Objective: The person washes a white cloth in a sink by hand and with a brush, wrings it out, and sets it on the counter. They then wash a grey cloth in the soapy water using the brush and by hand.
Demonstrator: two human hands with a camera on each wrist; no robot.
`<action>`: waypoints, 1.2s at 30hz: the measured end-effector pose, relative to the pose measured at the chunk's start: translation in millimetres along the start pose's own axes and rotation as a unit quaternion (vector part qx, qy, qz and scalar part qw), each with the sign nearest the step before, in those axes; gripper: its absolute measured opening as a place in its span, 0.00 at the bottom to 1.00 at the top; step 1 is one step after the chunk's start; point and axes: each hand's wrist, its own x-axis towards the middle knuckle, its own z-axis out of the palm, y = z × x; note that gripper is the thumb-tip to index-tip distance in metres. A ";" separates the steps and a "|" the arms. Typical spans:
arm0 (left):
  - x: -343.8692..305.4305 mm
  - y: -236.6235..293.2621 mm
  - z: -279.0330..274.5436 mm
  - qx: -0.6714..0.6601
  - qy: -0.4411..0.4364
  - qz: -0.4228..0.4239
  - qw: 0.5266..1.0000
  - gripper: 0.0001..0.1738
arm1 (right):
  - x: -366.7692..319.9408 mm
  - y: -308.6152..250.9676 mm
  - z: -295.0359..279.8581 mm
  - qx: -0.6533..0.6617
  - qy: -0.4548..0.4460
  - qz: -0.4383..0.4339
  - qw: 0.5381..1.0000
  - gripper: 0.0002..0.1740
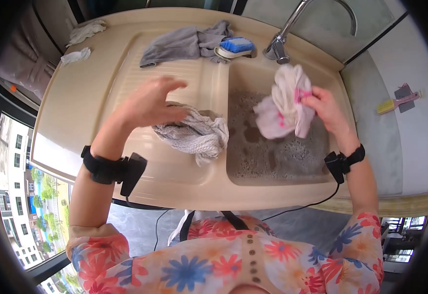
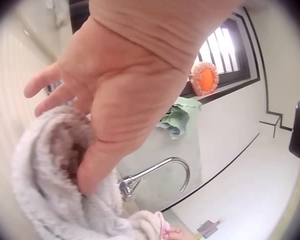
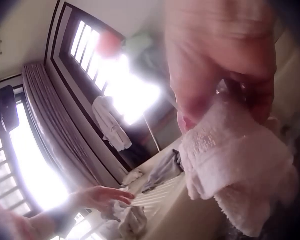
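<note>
In the head view, the left hand [image 1: 150,105] is at the grey-white knitted cloth [image 1: 192,132] on the ribbed drainboard, its fingers apart. The left wrist view shows the thumb of that hand [image 2: 115,95] against the bunched cloth [image 2: 45,165]; whether it presses cannot be told. Above the sink, the right hand [image 1: 329,110] pinches a white and pink cloth [image 1: 287,98], which hangs in loose folds. Seen from the right wrist, the cloth [image 3: 240,175] hangs below the right hand [image 3: 220,60], whose fingertips are partly hidden.
Soapy water partly fills the sink [image 1: 231,166]. A chrome faucet [image 1: 280,44] stands behind it. A grey cloth [image 1: 175,46] and a blue-bristled brush [image 1: 236,46] lie at the back of the counter. Two small white cloths [image 1: 86,32] lie at the far left.
</note>
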 end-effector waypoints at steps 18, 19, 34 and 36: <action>-39.2 24.0 -15.0 -0.201 -0.017 -0.081 0.976 0.27 | 4.1 -66.3 111.3 -0.098 -0.065 -0.248 0.961 0.11; -44.8 28.5 -13.2 -0.172 0.010 -0.073 0.982 0.28 | 4.7 -75.8 109.4 -0.100 -0.067 -0.251 0.960 0.11; -82.7 1.6 -30.1 -0.721 0.088 -0.119 0.677 0.16 | 36.7 -120.1 90.5 -0.268 0.156 -0.330 0.892 0.14; -86.7 -1.5 -25.9 -0.723 0.093 -0.132 0.672 0.17 | 42.1 -112.1 104.8 -0.266 0.156 -0.391 0.867 0.13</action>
